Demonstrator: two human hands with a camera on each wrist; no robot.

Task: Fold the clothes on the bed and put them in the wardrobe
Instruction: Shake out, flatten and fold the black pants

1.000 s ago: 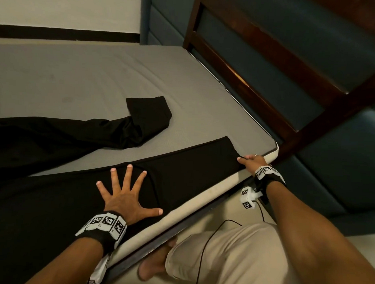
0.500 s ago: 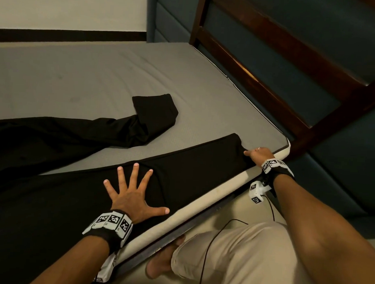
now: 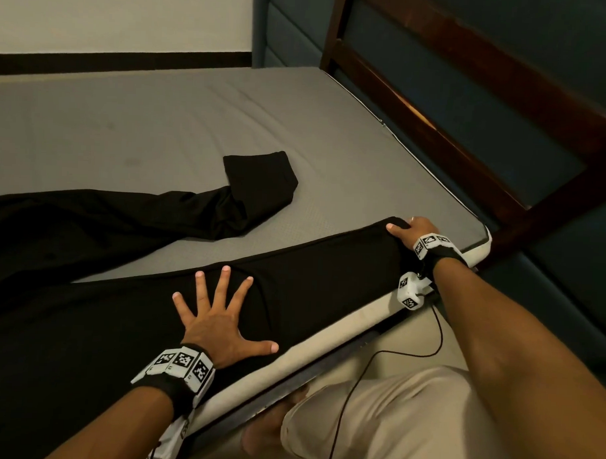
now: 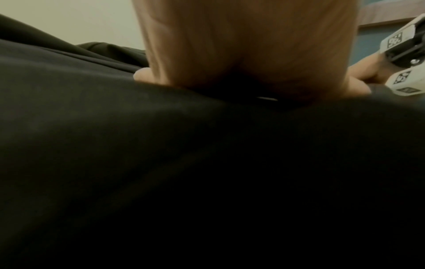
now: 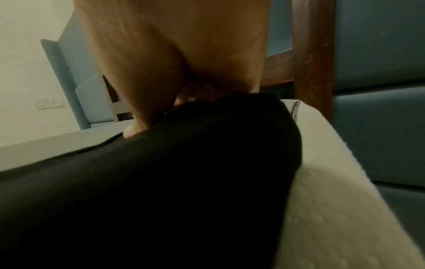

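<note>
A pair of black trousers (image 3: 310,284) lies on the grey mattress (image 3: 195,122). The near leg runs along the mattress's near edge, its long axis going from the lower left up to the right, and its hem end points toward the near right corner of the bed. The far leg (image 3: 158,214) runs roughly the same way but stops short, well apart from the corner; its end is folded back on itself into a small square flap (the hem there faces up and to the left).

The left hand (image 3: 219,326) lies flat on the near leg about midway along it, palm down, fingers straight and spread wide, thumb stretched out toward the mattress edge. The left wrist view shows only the heel of that hand pressed into dark cloth.

The right hand (image 3: 409,231) is at the hem end of the near leg, close to the bed's corner. Its fingers curl over the cloth's end and its thumb lies on top, so the hem is pinched between them; the right wrist view shows the cloth bunched up under the palm (image 5: 174,63), just beside the cream side wall of the mattress (image 5: 333,200).

A dark wooden bed frame (image 3: 470,108) stands along the right side, with blue padded wall panels (image 3: 559,39) behind it. A cream wall (image 3: 113,13) with a dark skirting strip runs beyond the bed.
</note>
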